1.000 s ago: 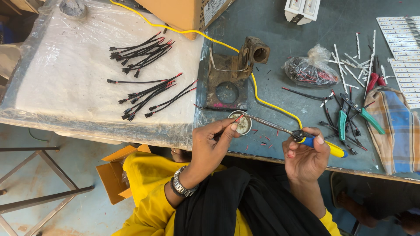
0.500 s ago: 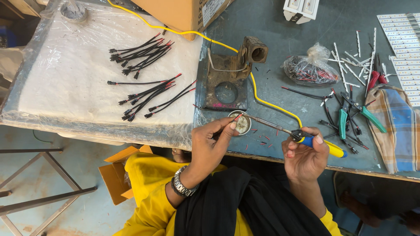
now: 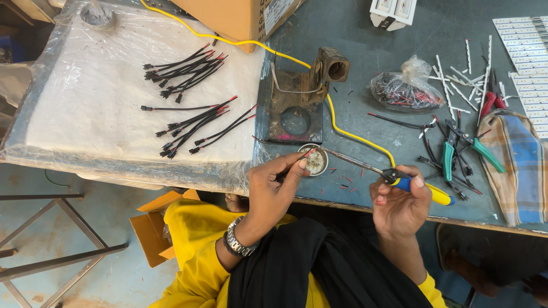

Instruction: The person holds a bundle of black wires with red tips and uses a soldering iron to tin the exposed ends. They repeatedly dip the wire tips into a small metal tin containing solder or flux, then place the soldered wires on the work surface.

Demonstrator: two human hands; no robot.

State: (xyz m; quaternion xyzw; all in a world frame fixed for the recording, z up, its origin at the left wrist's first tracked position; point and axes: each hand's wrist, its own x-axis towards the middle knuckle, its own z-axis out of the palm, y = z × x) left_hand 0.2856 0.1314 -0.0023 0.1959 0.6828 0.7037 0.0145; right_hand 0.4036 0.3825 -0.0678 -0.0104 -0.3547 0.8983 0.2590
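Tinning under way: left hand [image 3: 274, 185] pinches a wire lead [image 3: 305, 155] at the flux tin [image 3: 314, 160], right hand [image 3: 399, 199] grips the soldering iron [image 3: 394, 174]; finished leads [image 3: 194, 122] lie on the bench [image 3: 365, 68], more bagged leads [image 3: 405, 88] remain.

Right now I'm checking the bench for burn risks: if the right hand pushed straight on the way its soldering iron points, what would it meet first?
The right hand aims the soldering iron up-left. First in line are the wire end pinched by the left hand and the small round tin; which comes first is unclear. Beyond stands the rusty iron stand.
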